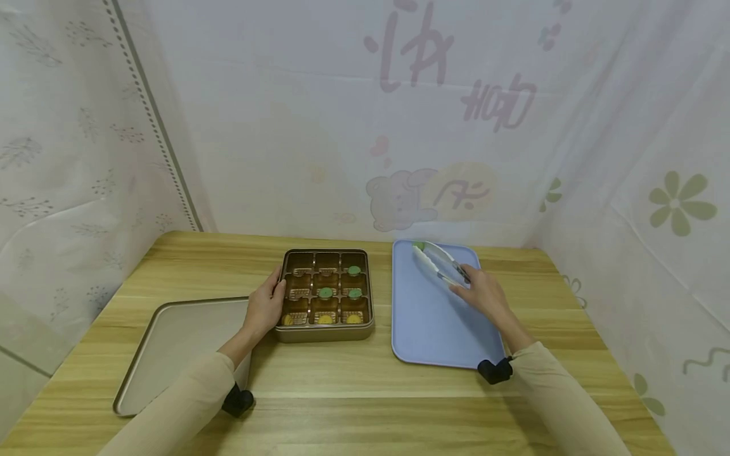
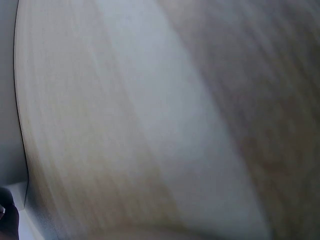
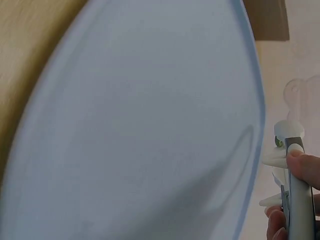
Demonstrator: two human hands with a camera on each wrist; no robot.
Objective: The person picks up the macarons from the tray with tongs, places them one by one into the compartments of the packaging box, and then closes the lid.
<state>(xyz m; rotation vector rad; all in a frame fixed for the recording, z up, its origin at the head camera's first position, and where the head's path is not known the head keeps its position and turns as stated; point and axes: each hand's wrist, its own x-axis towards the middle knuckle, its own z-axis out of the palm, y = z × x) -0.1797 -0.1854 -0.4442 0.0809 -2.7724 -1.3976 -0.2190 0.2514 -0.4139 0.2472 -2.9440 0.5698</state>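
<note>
My left hand [image 1: 266,306] holds the left side of a brown-gold tin box [image 1: 326,334], thumb at the rim. The box has a grid of compartments. Green round cookie-like pieces [image 1: 326,292] lie in three of them, and yellow ones [image 1: 325,319] sit along the near row. In my right hand [image 1: 485,293] is a pair of tongs [image 1: 447,256] with pale tips. A small green piece [image 1: 419,245] shows between the tips, over the far left corner of the blue tray [image 1: 433,335]. The right wrist view also shows the tongs [image 3: 300,205] above the tray's edge.
A flat beige lid [image 1: 188,348] with a raised rim lies left of the box, partly under my left forearm. The wooden table [image 1: 342,405] ends at a patterned cloth wall [image 1: 285,158] at the back.
</note>
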